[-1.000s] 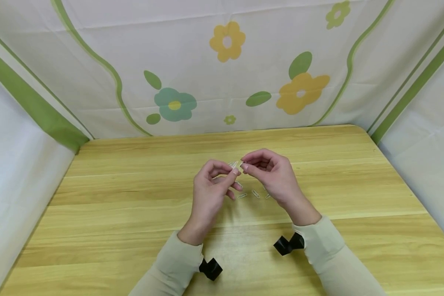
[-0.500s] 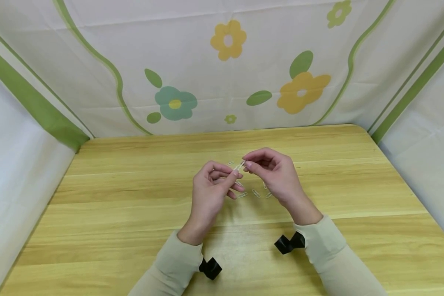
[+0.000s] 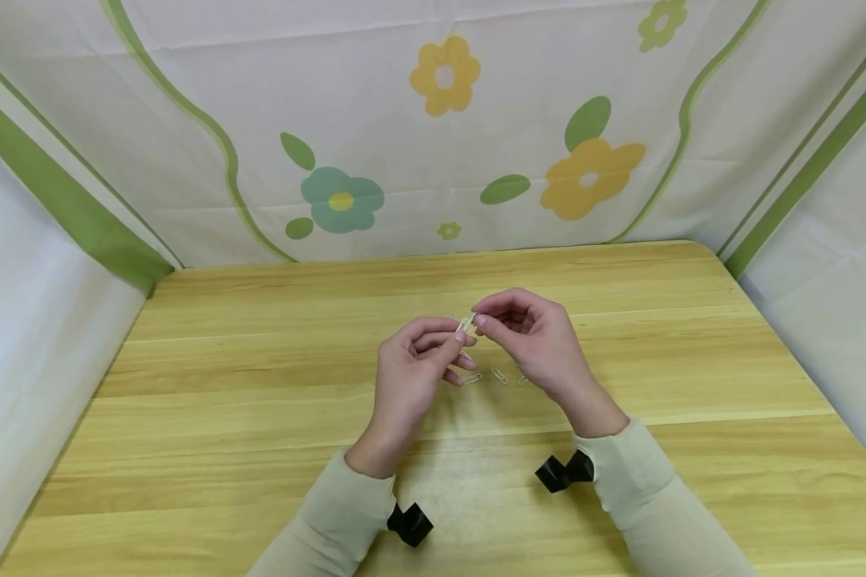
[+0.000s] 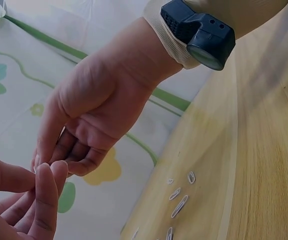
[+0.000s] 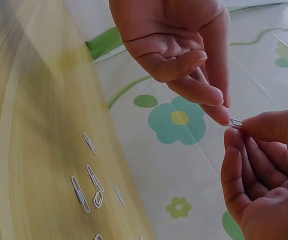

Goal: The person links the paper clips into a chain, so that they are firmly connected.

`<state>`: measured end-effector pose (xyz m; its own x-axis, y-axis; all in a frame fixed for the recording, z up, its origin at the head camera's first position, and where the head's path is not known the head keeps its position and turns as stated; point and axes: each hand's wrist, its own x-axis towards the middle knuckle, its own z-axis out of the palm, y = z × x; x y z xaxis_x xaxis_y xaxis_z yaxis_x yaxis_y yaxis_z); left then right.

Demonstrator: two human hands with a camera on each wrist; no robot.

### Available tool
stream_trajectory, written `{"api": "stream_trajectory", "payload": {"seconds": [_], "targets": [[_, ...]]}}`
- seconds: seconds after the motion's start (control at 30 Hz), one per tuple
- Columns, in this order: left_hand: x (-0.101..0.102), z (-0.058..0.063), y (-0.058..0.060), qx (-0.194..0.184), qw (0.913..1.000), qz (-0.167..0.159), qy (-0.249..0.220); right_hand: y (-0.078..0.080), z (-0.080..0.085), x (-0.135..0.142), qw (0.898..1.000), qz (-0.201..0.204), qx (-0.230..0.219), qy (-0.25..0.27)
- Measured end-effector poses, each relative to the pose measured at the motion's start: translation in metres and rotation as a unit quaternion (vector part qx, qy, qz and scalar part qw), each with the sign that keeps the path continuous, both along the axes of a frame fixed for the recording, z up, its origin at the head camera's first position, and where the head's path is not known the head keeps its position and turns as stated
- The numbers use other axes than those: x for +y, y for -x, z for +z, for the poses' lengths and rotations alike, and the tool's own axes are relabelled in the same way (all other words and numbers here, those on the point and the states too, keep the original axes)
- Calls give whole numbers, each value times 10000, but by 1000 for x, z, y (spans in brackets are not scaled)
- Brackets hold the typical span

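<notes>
My left hand [image 3: 414, 365] pinches a white paper clip [image 3: 465, 324] between thumb and index finger, above the table. Facing it, my right hand [image 3: 537, 344] pinches a second white paper clip [image 3: 474, 318] at its thumb and index fingertips. The two clips overlap in the head view, in the narrow gap between the hands. From the right wrist, a short piece of bent wire, part of a paper clip [image 5: 236, 122], shows between both sets of fingertips; the fingers hide the rest. In the left wrist view the fingertips cover the clips almost wholly.
Several loose white paper clips lie on the wood-grain table [image 3: 260, 417] beneath the hands, among them one paper clip [image 3: 499, 376] below the gap and another paper clip [image 5: 80, 194]. A white curtain [image 3: 375, 120] with printed flowers hangs behind the table; white cloth stands at both sides.
One second ago the clips at the fingertips were slightly apart. The right hand has since brought its clip up to the left hand's clip, and they overlap now. Both hands have barely shifted.
</notes>
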<state>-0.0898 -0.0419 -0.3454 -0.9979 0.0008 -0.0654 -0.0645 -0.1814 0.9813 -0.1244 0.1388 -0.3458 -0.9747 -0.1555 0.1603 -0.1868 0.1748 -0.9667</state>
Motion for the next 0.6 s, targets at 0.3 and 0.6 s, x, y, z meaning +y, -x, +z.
{"api": "stream_trajectory", "payload": {"seconds": [0.3, 0.6], "targets": [[2, 1, -1, -50, 10000, 11, 15, -1, 1, -1, 9997, 61, 80, -226], [1, 2, -2, -184, 9997, -147, -53, -2, 2, 0, 9991, 241, 256, -250]]}}
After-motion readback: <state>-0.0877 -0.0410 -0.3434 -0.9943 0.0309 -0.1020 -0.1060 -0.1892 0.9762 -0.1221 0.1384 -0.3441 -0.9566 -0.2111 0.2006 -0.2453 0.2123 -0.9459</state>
